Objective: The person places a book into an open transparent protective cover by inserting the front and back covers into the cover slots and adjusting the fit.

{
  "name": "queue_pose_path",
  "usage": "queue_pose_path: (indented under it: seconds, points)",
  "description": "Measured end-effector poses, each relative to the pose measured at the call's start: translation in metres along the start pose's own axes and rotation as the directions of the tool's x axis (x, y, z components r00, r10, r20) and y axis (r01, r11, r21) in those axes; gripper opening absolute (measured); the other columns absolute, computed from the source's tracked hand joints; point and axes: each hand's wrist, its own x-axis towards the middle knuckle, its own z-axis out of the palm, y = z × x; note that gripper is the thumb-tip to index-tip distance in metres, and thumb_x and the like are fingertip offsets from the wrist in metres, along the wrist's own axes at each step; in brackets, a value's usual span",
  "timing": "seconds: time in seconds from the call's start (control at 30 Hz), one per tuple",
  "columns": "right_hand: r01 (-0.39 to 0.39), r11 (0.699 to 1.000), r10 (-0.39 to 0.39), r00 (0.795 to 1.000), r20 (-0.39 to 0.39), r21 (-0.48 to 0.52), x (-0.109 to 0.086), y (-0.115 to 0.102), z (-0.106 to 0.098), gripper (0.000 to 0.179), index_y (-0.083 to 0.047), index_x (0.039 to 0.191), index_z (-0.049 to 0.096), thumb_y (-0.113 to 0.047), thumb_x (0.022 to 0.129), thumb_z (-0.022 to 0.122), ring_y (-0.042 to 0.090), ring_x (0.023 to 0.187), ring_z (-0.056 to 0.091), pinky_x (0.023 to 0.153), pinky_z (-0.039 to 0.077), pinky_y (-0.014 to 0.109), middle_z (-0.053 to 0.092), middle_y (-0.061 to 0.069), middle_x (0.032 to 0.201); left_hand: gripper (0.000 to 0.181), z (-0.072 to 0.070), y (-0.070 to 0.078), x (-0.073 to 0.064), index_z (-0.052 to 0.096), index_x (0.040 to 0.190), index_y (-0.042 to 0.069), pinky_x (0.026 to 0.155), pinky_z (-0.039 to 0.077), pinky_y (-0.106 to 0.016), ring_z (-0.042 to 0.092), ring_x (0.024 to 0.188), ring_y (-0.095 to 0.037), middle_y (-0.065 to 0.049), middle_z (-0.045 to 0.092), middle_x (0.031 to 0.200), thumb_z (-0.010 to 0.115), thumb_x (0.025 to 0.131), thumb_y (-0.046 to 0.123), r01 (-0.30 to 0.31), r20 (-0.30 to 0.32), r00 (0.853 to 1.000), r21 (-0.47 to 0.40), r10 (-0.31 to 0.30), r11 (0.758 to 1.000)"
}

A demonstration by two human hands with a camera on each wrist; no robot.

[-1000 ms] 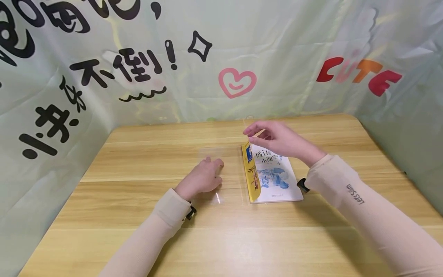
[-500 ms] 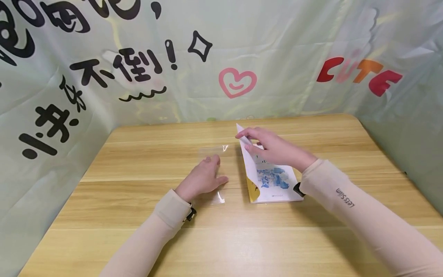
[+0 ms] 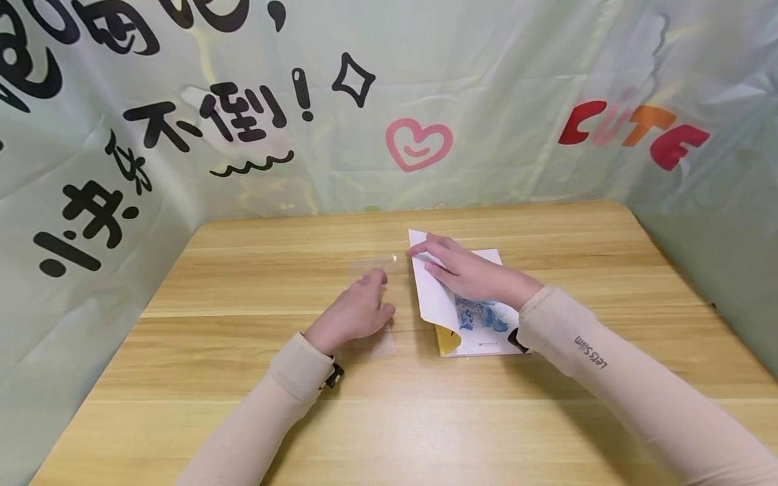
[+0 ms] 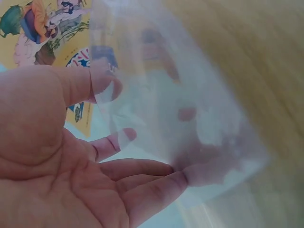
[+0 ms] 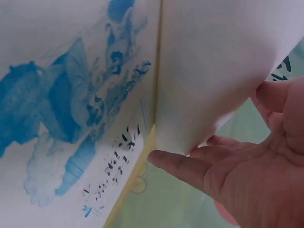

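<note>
A thin book (image 3: pixel 489 341) lies on the wooden table, its white title page printed with a blue picture. The front cover (image 3: pixel 433 297) stands partly turned back to the left, white inside, with a yellow outer face curling at the lower corner. My right hand (image 3: pixel 477 273) presses the inside of this cover near its top edge; in the right wrist view its fingers (image 5: pixel 183 167) lie along the cover. Left of the book is a clear plastic sheet (image 3: pixel 372 264). My left hand (image 3: pixel 352 312) touches this sheet (image 4: pixel 156 107) with thumb and fingers spread.
The wooden table (image 3: pixel 243 283) extends around the book. A pale printed cloth (image 3: pixel 498 81) hangs behind and along both sides, with black lettering, a pink heart and coloured letters. Each wrist wears a black strap.
My right hand has swung the book's cover up and over to the left, so its white inside shows and the yellow face is mostly hidden. My left hand stays nearly still on the plastic sheet.
</note>
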Motion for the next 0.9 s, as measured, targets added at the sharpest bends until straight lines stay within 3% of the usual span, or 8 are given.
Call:
queue_pose_path:
  seconds: [0.17,0.3,0.4,0.6,0.73,0.9]
  points:
    - [-0.037,0.999,0.037,0.999,0.014,-0.006,0.001,0.002,0.007,0.041,-0.016,0.156,0.053,-0.021,0.116,0.047,0.043,0.168,0.009,0.130,0.020,0.071,0.022,0.023,0.177,0.057,-0.001,0.000,0.000,0.037,0.158,0.008,0.113,0.051,-0.053,0.058,0.137,-0.037,-0.021,0.052,0.160,0.057,0.108,0.029,0.006,0.018,1.000,-0.036,-0.005,0.999]
    - [-0.029,0.999,0.029,1.000,0.012,-0.032,0.002,0.004,0.015,0.040,-0.017,0.155,0.056,-0.024,0.116,0.046,0.050,0.167,0.007,0.128,0.017,0.075,0.020,0.026,0.177,0.062,-0.004,-0.001,0.001,0.031,0.162,0.010,0.120,0.046,-0.057,0.052,0.148,-0.041,-0.023,0.047,0.164,0.056,0.109,0.029,-0.004,0.026,1.000,-0.056,0.006,0.998]
    - [-0.039,0.997,0.041,0.999,0.027,-0.060,0.000,0.006,0.022,0.041,-0.020,0.155,0.057,-0.027,0.117,0.044,0.055,0.165,0.001,0.127,0.015,0.077,0.016,0.028,0.178,0.065,-0.006,-0.001,0.001,0.027,0.164,0.010,0.116,0.048,-0.057,0.056,0.142,-0.041,-0.027,0.052,0.158,0.055,0.109,0.029,-0.004,0.038,0.999,-0.074,0.007,0.997]
    - [-0.070,0.993,0.074,0.997,0.036,-0.091,0.000,0.009,0.030,0.040,-0.024,0.152,0.061,-0.029,0.117,0.042,0.054,0.165,-0.002,0.127,0.014,0.077,0.013,0.028,0.178,0.067,-0.009,-0.004,0.001,0.023,0.166,0.012,0.091,0.051,-0.049,0.062,0.104,-0.035,-0.025,0.067,0.123,0.053,0.109,0.030,0.002,0.063,0.998,-0.083,0.003,0.997]
    - [-0.077,0.990,0.083,0.995,0.054,-0.115,0.002,0.009,0.030,0.041,-0.021,0.154,0.060,-0.031,0.117,0.043,0.052,0.166,-0.002,0.129,0.014,0.074,0.014,0.028,0.178,0.068,-0.009,-0.006,0.002,0.022,0.167,0.013,0.090,0.051,-0.048,0.062,0.104,-0.035,-0.023,0.067,0.117,0.053,0.109,0.030,0.003,0.074,0.997,-0.082,0.003,0.997]
    - [-0.062,0.987,0.067,0.997,0.030,-0.151,0.002,0.009,0.029,0.037,-0.013,0.144,0.059,-0.033,0.115,0.049,0.050,0.166,0.008,0.129,0.022,0.071,0.021,0.029,0.175,0.072,-0.009,-0.007,0.001,0.019,0.168,0.012,0.104,0.052,-0.056,0.063,0.120,-0.039,-0.029,0.067,0.132,0.054,0.108,0.031,0.014,0.062,0.998,-0.089,-0.008,0.996]
